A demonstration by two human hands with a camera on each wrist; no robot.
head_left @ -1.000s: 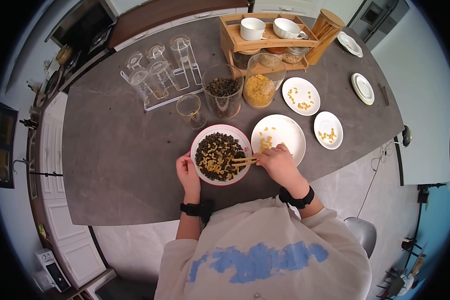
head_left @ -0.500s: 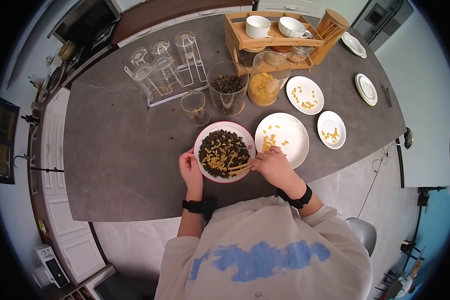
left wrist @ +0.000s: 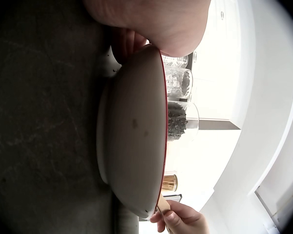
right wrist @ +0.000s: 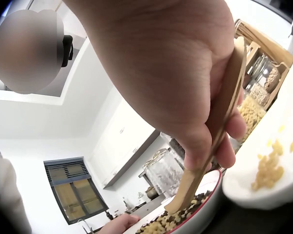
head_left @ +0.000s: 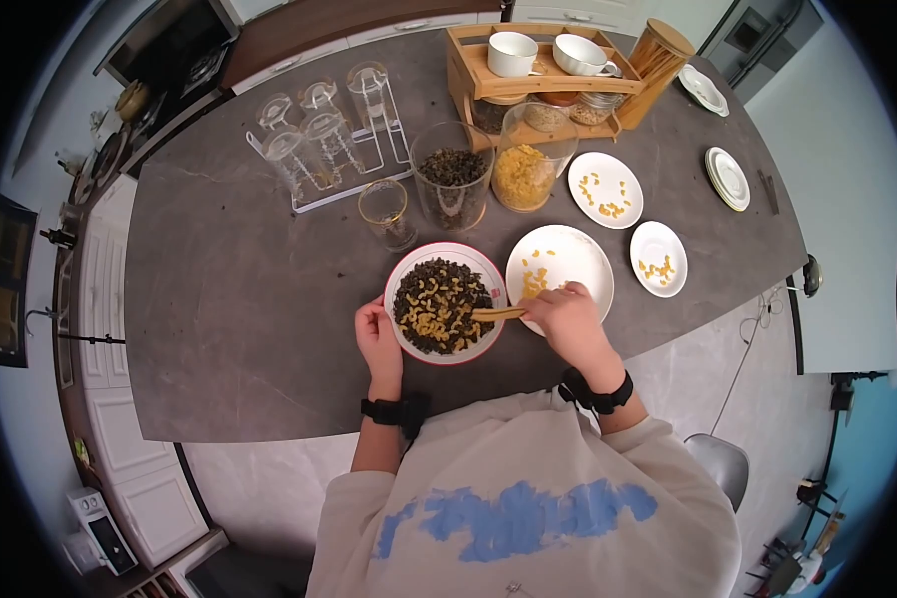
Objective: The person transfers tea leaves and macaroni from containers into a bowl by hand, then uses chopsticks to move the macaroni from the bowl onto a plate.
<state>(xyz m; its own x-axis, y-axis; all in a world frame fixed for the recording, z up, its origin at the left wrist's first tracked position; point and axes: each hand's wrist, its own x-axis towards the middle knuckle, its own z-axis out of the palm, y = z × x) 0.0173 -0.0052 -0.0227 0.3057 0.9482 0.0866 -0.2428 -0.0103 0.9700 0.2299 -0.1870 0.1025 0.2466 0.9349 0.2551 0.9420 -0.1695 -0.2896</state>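
Observation:
A white bowl with a red rim (left wrist: 136,131) holds dark dried bits mixed with yellow, curved, macaroni-like pieces (head_left: 431,317). The left hand (head_left: 377,344) grips the bowl's left edge, its thumb at the rim and fingers tucked under the outside. In the right hand (head_left: 573,324) are wooden tongs (right wrist: 226,105), pinched between thumb and fingers. Their tips reach over the right side of the bowl, close above the mix in the right wrist view. Beside the bowl, partly beneath the right hand in the head view, lies a white plate (head_left: 590,264) with yellow pieces on it.
Two smaller plates, one farther back (head_left: 623,182) and one at right (head_left: 658,234), carry yellow pieces. Behind the bowl stand a glass (head_left: 387,214), a jar of dark bits (head_left: 451,189) and a jar of yellow pieces (head_left: 524,177). A glass rack (head_left: 349,189) and wooden shelf (head_left: 463,85) are farther back.
The tongs first dipped toward the bowl's lower right, then rose and drew back to the right with the right hand. The left hand keeps its grip on the bowl.

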